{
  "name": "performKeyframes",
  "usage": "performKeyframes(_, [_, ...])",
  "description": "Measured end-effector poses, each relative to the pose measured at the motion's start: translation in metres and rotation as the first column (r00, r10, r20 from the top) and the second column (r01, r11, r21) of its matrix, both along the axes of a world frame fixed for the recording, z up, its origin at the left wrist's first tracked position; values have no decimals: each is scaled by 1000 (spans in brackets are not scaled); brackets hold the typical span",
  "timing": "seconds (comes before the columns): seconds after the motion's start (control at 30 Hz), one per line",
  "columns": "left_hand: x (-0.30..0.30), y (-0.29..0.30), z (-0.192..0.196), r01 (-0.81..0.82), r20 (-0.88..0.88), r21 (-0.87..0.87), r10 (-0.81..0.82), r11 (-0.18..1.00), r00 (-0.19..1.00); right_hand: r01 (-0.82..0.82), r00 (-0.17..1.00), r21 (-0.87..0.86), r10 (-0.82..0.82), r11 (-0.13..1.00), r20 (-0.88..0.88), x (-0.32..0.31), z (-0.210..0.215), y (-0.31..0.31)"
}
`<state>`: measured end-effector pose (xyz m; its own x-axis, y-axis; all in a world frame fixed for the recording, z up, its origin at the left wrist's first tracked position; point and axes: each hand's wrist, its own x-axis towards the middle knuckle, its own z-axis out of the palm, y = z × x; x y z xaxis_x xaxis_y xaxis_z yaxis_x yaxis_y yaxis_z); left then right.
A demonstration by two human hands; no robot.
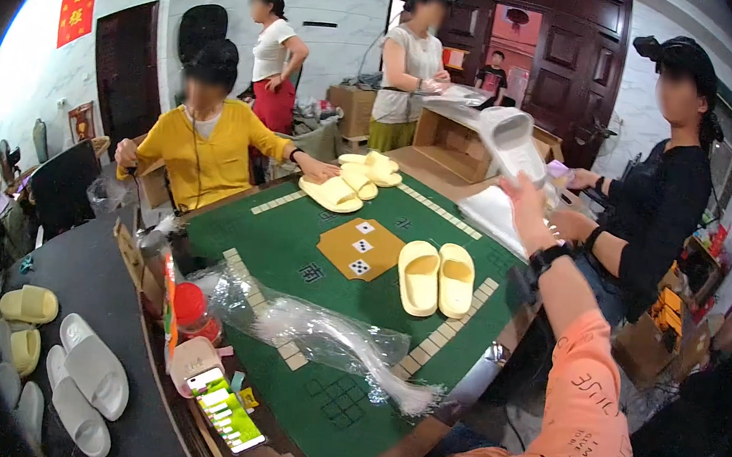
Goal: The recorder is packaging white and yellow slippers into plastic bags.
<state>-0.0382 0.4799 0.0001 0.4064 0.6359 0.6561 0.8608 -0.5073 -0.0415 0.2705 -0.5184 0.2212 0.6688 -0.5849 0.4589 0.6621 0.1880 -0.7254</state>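
The right hand [523,200], at the upper right of the frame, is raised over the far right corner of the green table [294,248]. Its fingers are closed on a white slipper in a clear bag [510,145], which stands up from the hand with its long axis running up and slightly left, one end toward the top of the frame and the open strap side facing the camera. The left hand is out of view.

At the centre of the frame one pair of pale yellow slippers [436,278] lies side by side on the table, long axes running up and down the picture. Further up, about three more yellow slippers [353,183] lie in a loose heap under the hand of a person in yellow [319,169]. A crumpled clear plastic bag [321,330] lies along the near edge. At the lower left, on a dark counter [104,291], lie two yellow and at least three white slippers [87,378]. A phone [225,409] with a lit screen lies at the bottom centre.
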Motion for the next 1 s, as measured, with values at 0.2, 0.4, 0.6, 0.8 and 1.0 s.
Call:
performKeyframes(0.2, [72,-22,-67,25,87,53,-30,998,996,484,850,-145,-503,863,-156,15,59,-26])
performKeyframes(0.4, [173,-65,-65,94,150,146,-116,985,982,730,291,-542,-907,416,-304,-4,74,-36])
performKeyframes(0.6, [257,-126,-33,162,223,235,-216,958,951,752,247,-555,-933,356,-263,-24,77,-43])
performKeyframes(0.8, [313,-189,17,224,252,341,-318,913,914,771,288,-507,-921,385,-261,-40,79,-47])
performKeyframes(1.0, [334,-238,48,266,231,417,-384,869,894,732,270,-560,-920,388,-284,-43,82,-63])
